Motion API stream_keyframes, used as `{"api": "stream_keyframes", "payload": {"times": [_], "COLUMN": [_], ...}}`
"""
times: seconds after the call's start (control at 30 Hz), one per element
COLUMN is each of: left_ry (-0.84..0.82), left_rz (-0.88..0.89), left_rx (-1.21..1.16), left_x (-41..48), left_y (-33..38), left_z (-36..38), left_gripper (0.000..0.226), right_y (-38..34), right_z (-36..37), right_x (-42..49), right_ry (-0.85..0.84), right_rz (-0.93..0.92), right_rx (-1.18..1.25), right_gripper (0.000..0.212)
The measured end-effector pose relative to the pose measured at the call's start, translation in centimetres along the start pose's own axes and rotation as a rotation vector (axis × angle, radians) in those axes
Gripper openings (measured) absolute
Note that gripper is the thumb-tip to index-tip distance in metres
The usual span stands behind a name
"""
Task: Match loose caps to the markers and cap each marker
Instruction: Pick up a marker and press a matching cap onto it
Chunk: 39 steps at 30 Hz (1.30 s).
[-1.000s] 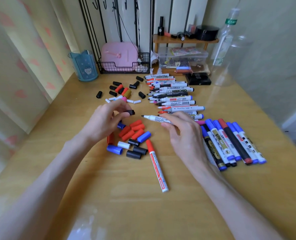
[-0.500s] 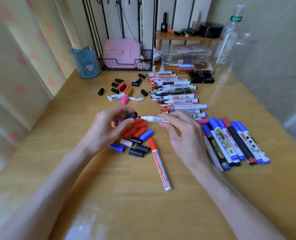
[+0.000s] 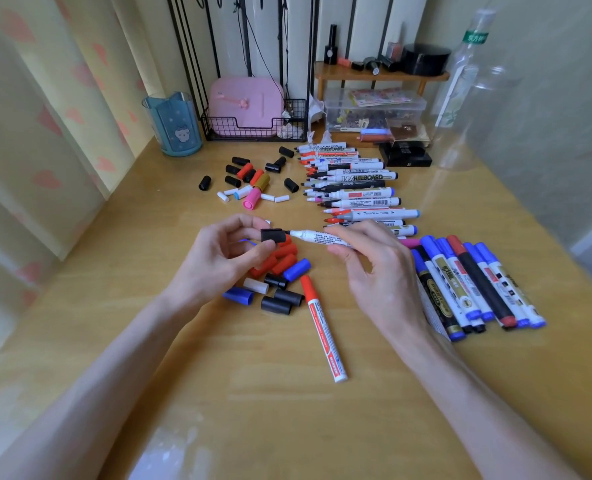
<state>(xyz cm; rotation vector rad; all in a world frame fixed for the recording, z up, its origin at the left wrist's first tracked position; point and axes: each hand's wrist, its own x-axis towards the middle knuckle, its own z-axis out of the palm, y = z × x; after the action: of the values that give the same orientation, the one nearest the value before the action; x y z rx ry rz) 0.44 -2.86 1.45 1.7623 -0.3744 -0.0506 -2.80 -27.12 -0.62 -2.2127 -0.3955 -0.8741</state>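
Now pink case [image 3: 246, 105] in basket [image 3: 225, 128]; left hand [image 3: 218, 261] pinch on cap [image 3: 273, 235], right hand [image 3: 374, 275] grip on marker [image 3: 310, 236].

Wooden desk [image 3: 287, 427] beside heart-patterned curtain [image 3: 45, 133].

A wooden table [image 3: 287, 427] fills the view. At its far left corner stands a blue translucent cup [image 3: 176, 128] with a small cat picture. Just beside it, a black wire basket [image 3: 253, 132] holds a pink case [image 3: 246, 102]. More to the right, a low wooden shelf [image 3: 381, 76] carries a round black container [image 3: 425, 58] and a small dark bottle [image 3: 331, 46]. Under the shelf there is a clear plastic box [image 3: 374, 112], and near it a flat black box [image 3: 405, 154]. A clear bottle [image 3: 460, 74] with a green label stands at the right. On the left hangs a curtain [image 3: 45, 116] with pink hearts.
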Motion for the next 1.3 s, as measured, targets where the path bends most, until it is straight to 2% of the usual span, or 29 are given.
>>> {"api": "stream_keyframes", "payload": {"times": [0.13,0.23,0.33,0.43,0.63,0.87,0.97,1.03,1.13,1.3], "left_ry": [-0.022,-0.065,-0.05,-0.006,-0.001,-0.016,-0.048,-0.029,0.016,-0.008], "left_rz": [-0.025,0.005,0.158,0.296,0.376,0.37,0.307,0.278,0.289,0.286], "left_rx": [-0.026,0.04,0.341,0.572,0.508,0.499,0.462,0.43,0.403,0.394], "left_x": [0.0,-0.2,-0.2,-0.2,-0.5,-0.5,-0.5,-0.6,-0.8,-0.7], "left_y": [-0.1,0.0,-0.7,-0.7,0.0,0.0,-0.6,-0.7,-0.2,-0.4], "left_z": [-0.1,0.0,-0.2,-0.1,0.8,0.9,1.2,1.7,2.2,2.6], "left_gripper": [0.024,0.02,0.015,0.024,0.012,0.023,0.022,0.024,0.021,0.034], "right_y": [0.1,0.0,-0.1,0.0,-0.4,-0.5,-0.6,-0.6,-1.3,-1.6], "right_z": [0.1,0.1,0.3,0.2,-0.1,-0.3,-0.9,-1.4,-2.0,-3.3], "right_x": [0.0,0.0,-0.2,-0.3,-0.5,-0.6,0.0,0.5,0.3,0.1], "right_ry": [-0.001,-0.021,-0.061,-0.091,-0.063,-0.096,-0.129,-0.163,-0.259,-0.307], "right_rz": [-0.009,-0.029,-0.064,-0.063,-0.029,0.013,0.035,0.02,0.013,0.225], "right_rx": [-0.001,0.006,-0.001,0.013,0.067,0.072,0.034,-0.043,-0.089,-0.21], "right_gripper": [0.023,0.023,0.021,0.022,0.022,0.021,0.024,0.028,0.025,0.023]}}
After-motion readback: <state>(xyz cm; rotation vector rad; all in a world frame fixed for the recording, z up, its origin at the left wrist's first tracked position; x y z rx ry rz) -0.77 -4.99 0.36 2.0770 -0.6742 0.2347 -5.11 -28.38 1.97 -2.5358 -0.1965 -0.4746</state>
